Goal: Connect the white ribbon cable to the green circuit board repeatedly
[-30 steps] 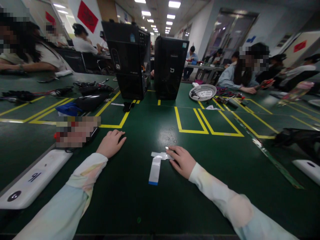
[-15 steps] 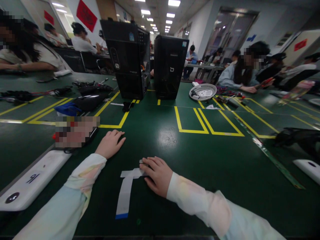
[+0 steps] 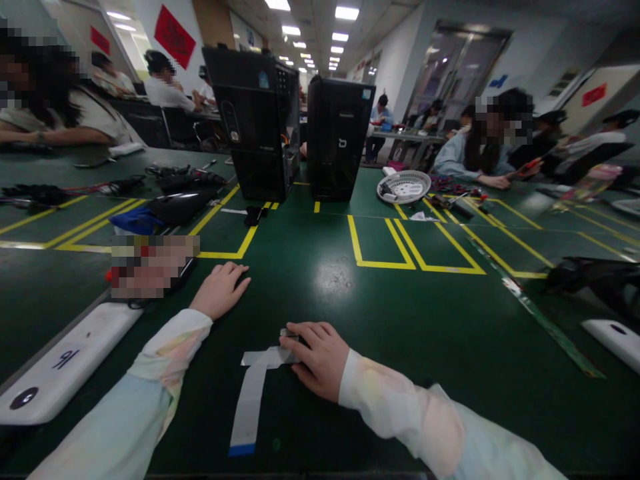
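A flat white ribbon cable [image 3: 250, 400] with a blue end lies folded on the green table, one part running toward me and the other to the right. My right hand [image 3: 320, 357] is closed over its right end, fingers bent around a small dark, shiny piece [image 3: 287, 333] partly hidden beneath them. Palm down to the left rests my left hand [image 3: 220, 290], its fingers stretched out and the thumb apart, with nothing in it. Close to that hand is a white oblong device [image 3: 70, 360] with a label, partly behind my left sleeve.
Two black computer towers [image 3: 260, 127] stand at the back. A white basket [image 3: 404, 187] sits right of them, near yellow tape outlines. Black cables and a blue item [image 3: 135, 220] lie left. A long green strip [image 3: 545, 320] crosses the right side. Other people sit around.
My right hand has shifted slightly toward me and to the right, and the ribbon cable has slid toward me with it. My left hand stays in place.
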Demonstrator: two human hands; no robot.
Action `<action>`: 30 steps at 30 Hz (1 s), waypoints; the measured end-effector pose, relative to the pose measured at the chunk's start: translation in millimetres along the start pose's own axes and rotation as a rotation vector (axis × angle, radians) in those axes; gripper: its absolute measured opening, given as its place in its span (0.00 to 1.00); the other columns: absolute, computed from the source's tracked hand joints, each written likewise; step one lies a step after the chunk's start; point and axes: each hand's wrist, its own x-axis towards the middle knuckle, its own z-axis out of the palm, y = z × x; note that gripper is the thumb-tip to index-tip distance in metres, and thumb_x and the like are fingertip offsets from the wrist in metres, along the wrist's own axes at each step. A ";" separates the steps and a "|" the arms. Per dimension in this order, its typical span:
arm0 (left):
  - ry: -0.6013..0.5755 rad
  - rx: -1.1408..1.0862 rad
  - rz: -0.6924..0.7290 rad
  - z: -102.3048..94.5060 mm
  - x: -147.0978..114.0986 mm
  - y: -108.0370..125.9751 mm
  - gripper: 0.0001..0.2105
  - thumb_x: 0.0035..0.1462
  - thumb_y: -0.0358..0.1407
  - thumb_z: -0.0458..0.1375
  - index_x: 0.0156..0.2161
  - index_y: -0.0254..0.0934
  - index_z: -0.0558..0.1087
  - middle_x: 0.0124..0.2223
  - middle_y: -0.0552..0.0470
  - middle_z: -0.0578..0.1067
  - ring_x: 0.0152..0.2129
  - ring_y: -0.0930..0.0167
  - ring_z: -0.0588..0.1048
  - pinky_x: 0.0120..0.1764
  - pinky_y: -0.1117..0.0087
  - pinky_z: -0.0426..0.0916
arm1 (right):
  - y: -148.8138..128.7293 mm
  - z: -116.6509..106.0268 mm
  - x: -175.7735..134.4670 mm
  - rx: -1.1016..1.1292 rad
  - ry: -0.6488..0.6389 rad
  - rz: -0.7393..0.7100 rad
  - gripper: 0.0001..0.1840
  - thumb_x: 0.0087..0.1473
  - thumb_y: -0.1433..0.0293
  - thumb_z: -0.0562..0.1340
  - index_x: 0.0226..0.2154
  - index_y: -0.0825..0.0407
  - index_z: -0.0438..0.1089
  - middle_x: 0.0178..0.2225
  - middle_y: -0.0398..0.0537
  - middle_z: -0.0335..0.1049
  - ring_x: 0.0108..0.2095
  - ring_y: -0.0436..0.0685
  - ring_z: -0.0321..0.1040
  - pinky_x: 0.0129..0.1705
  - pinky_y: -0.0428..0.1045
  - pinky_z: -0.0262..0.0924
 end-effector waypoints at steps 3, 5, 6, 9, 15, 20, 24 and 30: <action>0.011 0.000 0.006 0.0 -0.2 0.4 0.24 0.60 0.45 0.42 0.53 0.33 0.69 0.47 0.40 0.71 0.44 0.59 0.68 0.48 0.57 0.65 | 19.9 -2.3 -5.0 -0.071 0.037 -0.038 0.31 0.57 0.62 0.57 0.62 0.49 0.54 0.64 0.55 0.49 0.61 0.62 0.49 0.60 0.61 0.48; 0.003 -0.011 0.004 -1.0 -0.3 1.0 0.24 0.60 0.46 0.42 0.53 0.34 0.69 0.47 0.40 0.71 0.44 0.59 0.68 0.48 0.57 0.65 | 44.5 -6.2 -11.1 -0.146 0.092 -0.025 0.30 0.57 0.63 0.58 0.61 0.49 0.55 0.64 0.55 0.50 0.63 0.63 0.46 0.62 0.63 0.43; -0.001 -0.017 0.001 -1.6 -0.2 1.3 0.24 0.60 0.46 0.42 0.53 0.34 0.69 0.47 0.40 0.71 0.44 0.59 0.68 0.48 0.57 0.65 | 60.0 -9.2 -15.4 -0.185 0.124 0.002 0.29 0.57 0.64 0.57 0.60 0.50 0.57 0.63 0.56 0.51 0.63 0.63 0.46 0.62 0.63 0.42; -0.014 -0.026 -0.010 -2.9 0.2 1.4 0.25 0.60 0.46 0.43 0.53 0.34 0.69 0.47 0.41 0.71 0.44 0.59 0.68 0.48 0.57 0.66 | 114.7 -23.4 -36.6 -0.292 0.221 0.120 0.24 0.60 0.63 0.53 0.57 0.52 0.62 0.61 0.60 0.54 0.62 0.65 0.49 0.61 0.65 0.46; -0.015 -0.023 0.000 -1.5 0.4 -0.7 0.26 0.60 0.47 0.42 0.54 0.33 0.69 0.47 0.40 0.70 0.45 0.58 0.68 0.47 0.58 0.66 | 226.6 -66.7 -129.0 -0.465 0.407 0.559 0.26 0.59 0.59 0.52 0.56 0.54 0.63 0.58 0.62 0.56 0.57 0.67 0.56 0.56 0.62 0.55; -0.023 -0.035 -0.010 -3.1 -0.2 0.8 0.25 0.60 0.47 0.42 0.54 0.33 0.69 0.47 0.40 0.70 0.44 0.59 0.68 0.47 0.57 0.66 | 270.1 -92.2 -221.9 -0.539 0.318 1.073 0.31 0.59 0.58 0.49 0.57 0.61 0.61 0.60 0.67 0.53 0.60 0.68 0.51 0.59 0.58 0.49; -0.026 -0.045 -0.018 -4.7 -0.3 1.7 0.25 0.60 0.47 0.43 0.54 0.35 0.69 0.47 0.40 0.70 0.44 0.59 0.68 0.47 0.56 0.66 | 275.8 -99.8 -261.7 -0.551 0.337 1.266 0.33 0.59 0.59 0.45 0.57 0.65 0.59 0.59 0.74 0.53 0.60 0.72 0.48 0.57 0.64 0.49; -0.009 -0.017 -0.001 -0.7 0.0 -2.0 0.25 0.60 0.47 0.42 0.54 0.35 0.69 0.47 0.41 0.70 0.44 0.59 0.68 0.47 0.57 0.66 | 280.0 -91.8 -261.5 -0.479 0.278 1.452 0.37 0.59 0.54 0.43 0.60 0.65 0.55 0.56 0.77 0.56 0.56 0.77 0.54 0.51 0.68 0.53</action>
